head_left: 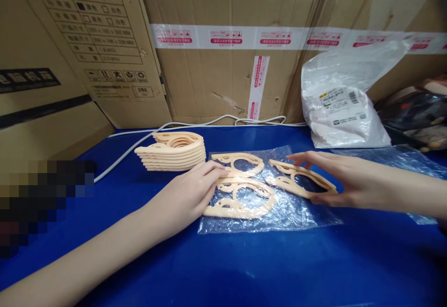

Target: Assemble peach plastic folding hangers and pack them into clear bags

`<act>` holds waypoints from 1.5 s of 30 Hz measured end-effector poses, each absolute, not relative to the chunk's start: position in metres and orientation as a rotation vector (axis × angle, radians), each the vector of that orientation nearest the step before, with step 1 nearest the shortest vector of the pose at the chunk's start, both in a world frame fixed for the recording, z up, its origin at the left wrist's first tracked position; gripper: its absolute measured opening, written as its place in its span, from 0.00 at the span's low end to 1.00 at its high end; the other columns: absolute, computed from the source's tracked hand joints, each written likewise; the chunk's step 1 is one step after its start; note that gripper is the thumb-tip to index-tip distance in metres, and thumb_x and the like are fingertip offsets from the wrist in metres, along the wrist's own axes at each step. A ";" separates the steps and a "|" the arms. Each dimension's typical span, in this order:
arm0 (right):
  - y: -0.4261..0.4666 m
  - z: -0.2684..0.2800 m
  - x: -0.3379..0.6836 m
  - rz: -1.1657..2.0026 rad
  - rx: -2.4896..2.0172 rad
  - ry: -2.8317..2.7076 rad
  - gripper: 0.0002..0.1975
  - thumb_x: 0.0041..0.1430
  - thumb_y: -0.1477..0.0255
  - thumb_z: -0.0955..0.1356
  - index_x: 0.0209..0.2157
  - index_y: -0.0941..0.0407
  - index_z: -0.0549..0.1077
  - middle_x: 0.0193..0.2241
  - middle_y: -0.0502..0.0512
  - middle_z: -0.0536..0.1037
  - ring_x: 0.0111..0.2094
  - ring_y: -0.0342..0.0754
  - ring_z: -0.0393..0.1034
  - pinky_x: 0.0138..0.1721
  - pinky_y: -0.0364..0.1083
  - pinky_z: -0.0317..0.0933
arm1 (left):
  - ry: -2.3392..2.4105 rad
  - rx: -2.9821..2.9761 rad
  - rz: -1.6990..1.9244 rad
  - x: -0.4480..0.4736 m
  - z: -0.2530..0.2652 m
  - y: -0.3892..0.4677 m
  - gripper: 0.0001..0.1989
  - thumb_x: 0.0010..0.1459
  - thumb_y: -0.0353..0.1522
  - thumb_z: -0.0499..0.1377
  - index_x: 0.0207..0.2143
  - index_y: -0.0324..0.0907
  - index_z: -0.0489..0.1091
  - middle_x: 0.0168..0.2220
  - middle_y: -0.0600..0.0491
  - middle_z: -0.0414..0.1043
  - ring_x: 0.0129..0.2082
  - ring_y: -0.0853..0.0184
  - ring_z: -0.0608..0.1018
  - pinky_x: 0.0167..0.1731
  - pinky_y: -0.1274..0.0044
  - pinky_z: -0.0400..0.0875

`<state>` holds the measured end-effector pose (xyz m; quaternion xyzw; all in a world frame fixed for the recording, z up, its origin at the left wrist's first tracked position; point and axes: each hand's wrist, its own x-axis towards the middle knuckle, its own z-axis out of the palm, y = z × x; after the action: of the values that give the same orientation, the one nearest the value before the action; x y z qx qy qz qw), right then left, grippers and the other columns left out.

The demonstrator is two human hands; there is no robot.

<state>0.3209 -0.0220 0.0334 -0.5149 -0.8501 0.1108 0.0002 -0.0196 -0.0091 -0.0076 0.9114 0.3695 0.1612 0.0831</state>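
Note:
Several beige plastic pieces, which look like folded travel hangers, lie about a clear plastic bag; whether they are in it or on top, I cannot tell. My left hand is closed at the left ends of two of them, an upper hanger and a lower hanger. Its thumb is hidden. At the right, my right hand curves round another folded hanger, fingers on its far side and thumb on the near side. A neat stack of hangers stands beyond my left hand.
Cardboard boxes wall off the back and left of the blue table. A white cable runs along the back. A white labelled plastic bag stands at the back right, and more clear plastic lies behind my right forearm.

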 end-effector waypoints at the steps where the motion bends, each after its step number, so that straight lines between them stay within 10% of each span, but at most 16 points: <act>1: -0.020 0.032 0.323 0.349 -1.613 -2.671 0.37 0.55 0.50 0.66 0.63 0.48 0.57 0.58 0.58 0.69 0.53 0.59 0.69 0.49 0.49 0.66 | 1.102 2.721 0.479 -0.019 -0.008 -0.009 0.17 0.67 0.28 0.43 0.54 0.42 0.65 0.53 0.48 0.67 0.51 0.61 0.71 0.51 0.68 0.70; 26: -0.004 0.003 0.291 0.235 -1.276 -2.436 0.30 0.54 0.53 0.69 0.53 0.55 0.63 0.53 0.62 0.72 0.51 0.57 0.69 0.47 0.53 0.68 | 1.057 2.733 0.506 -0.021 -0.010 -0.009 0.17 0.68 0.29 0.44 0.55 0.43 0.63 0.54 0.50 0.66 0.52 0.64 0.71 0.52 0.71 0.68; 36: 0.002 0.005 0.302 0.302 -1.283 -2.423 0.29 0.54 0.54 0.70 0.53 0.55 0.65 0.49 0.60 0.74 0.49 0.56 0.70 0.47 0.54 0.67 | 1.736 2.679 0.264 -0.018 0.007 -0.018 0.08 0.64 0.33 0.50 0.36 0.43 0.68 0.32 0.54 0.75 0.29 0.61 0.77 0.25 0.74 0.61; 45: 0.009 -0.007 0.272 0.550 -1.196 -2.240 0.29 0.57 0.56 0.69 0.55 0.53 0.61 0.47 0.61 0.76 0.44 0.54 0.72 0.38 0.52 0.67 | 1.775 2.554 0.274 -0.021 0.010 -0.022 0.10 0.64 0.35 0.50 0.36 0.45 0.69 0.34 0.53 0.76 0.31 0.60 0.77 0.26 0.74 0.60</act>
<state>0.2725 0.0088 -0.0070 -0.4434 -0.8305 0.2038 0.2686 -0.0209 -0.0219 0.0098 0.8179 0.5686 0.0878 0.0096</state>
